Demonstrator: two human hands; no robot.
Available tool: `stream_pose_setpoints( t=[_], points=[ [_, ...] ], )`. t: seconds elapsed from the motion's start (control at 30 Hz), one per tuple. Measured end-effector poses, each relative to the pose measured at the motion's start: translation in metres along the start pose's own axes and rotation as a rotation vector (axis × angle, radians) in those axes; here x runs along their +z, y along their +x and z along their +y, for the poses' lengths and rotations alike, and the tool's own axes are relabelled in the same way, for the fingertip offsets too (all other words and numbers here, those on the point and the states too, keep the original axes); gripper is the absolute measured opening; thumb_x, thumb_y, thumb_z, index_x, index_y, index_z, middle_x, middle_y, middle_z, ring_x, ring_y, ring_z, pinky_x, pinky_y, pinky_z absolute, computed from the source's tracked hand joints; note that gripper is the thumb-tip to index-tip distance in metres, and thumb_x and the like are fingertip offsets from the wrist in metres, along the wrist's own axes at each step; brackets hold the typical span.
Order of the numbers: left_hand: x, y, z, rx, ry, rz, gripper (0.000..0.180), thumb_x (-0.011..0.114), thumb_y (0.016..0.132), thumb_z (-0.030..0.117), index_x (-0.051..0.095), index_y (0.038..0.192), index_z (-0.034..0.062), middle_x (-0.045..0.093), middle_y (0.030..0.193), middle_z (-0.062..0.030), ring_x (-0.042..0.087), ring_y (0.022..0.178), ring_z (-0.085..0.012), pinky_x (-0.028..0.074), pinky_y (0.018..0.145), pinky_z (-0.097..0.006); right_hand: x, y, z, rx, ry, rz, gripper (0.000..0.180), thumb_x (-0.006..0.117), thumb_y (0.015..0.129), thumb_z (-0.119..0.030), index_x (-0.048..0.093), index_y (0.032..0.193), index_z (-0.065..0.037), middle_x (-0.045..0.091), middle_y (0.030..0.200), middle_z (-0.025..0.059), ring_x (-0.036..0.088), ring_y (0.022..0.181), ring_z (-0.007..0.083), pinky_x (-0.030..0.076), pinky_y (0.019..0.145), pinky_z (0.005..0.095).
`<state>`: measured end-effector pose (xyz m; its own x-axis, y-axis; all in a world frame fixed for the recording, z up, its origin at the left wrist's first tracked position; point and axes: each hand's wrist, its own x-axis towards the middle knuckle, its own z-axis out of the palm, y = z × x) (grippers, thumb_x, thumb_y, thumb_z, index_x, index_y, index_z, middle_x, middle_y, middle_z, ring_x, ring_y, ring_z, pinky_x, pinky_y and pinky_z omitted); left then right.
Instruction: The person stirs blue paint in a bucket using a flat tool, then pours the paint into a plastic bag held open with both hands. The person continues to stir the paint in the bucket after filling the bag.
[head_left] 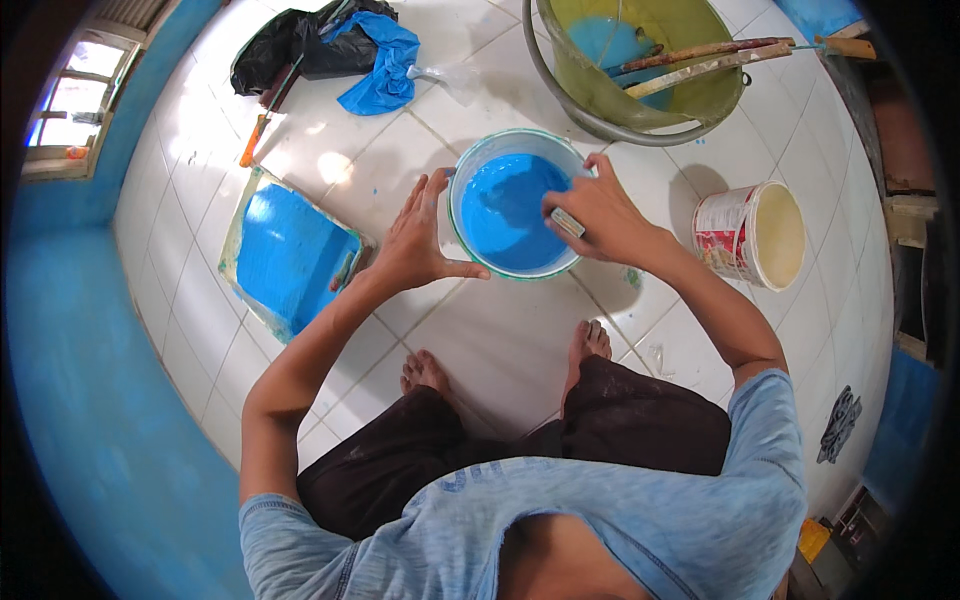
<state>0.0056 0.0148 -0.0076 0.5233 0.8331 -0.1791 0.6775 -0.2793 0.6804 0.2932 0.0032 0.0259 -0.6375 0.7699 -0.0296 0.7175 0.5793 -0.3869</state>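
Note:
A white paint bucket [463, 240] with a greenish rim stands on the floor in front of me, holding bright blue paint [505, 215]. My left hand [422, 240] is at the bucket's left side, its thumb and fingers spread apart around the rim. Over the bucket's right edge, my right hand [610, 215] is closed on a small flat tool [567, 222], whose pale, narrow end shows between the fingers. What kind of tool it is cannot be made out, and the rest of it is hidden by the hand.
A tray coated in blue paint [290, 262] lies to the left, near an orange handle [255, 141] and black and blue plastic bags [385, 62]. A large olive tub [690, 105] with sticks stands far right. An overturned white pail [745, 235] lies right. My feet flank the near floor.

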Motion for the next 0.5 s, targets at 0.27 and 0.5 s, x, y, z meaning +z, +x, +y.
stream_pose_setpoints(
  t=[0.27,0.5],
  points=[
    [-0.004,0.003,0.007,0.035,0.009,0.004,0.135,0.086,0.044,0.066,0.021,0.143,0.0024,0.037,0.141,-0.0226,0.026,0.138,-0.047,0.024,0.114,-0.053,0.021,0.017,-0.011,-0.063,0.323,0.1,0.014,0.07,0.082,-0.02,0.071,0.096,-0.017,0.067,0.086,-0.0013,0.048,0.08,0.02,0.028,0.094,0.0398],
    [-0.003,-0.001,0.01,0.076,-0.021,0.039,0.134,0.086,0.045,0.064,0.021,0.142,-0.0017,0.037,0.141,-0.023,0.03,0.136,-0.0426,0.024,0.115,-0.049,0.002,0.018,-0.001,0.044,-0.202,-0.026,0.036,0.078,0.063,-0.015,0.067,0.097,-0.017,0.067,0.076,0.0029,0.059,0.081,0.0213,0.03,0.094,0.045]
  ],
)
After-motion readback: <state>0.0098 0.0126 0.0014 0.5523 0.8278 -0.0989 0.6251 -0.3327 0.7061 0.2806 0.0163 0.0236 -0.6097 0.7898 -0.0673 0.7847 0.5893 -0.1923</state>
